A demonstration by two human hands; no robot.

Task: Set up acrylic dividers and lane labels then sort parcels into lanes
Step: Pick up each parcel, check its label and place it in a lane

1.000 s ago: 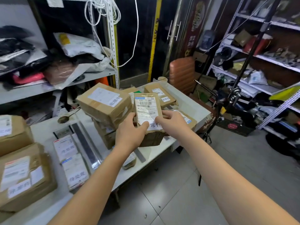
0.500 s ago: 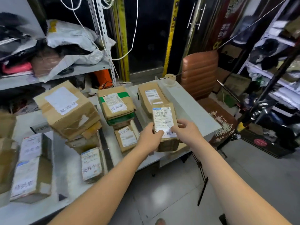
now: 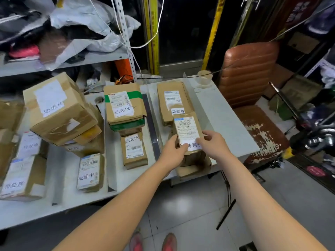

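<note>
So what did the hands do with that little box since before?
The left hand and right hand carried the small parcel down toward the stack at the front of the rightmost lane. They still grip it; nothing was let go. The other parcels on the table stayed put.

Head view, down over table (image 3: 226, 113)

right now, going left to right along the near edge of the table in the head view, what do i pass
near 待处理 parcel → small 处理中 parcel → small 已完成 parcel → held 异常件 parcel → brown chair
</note>
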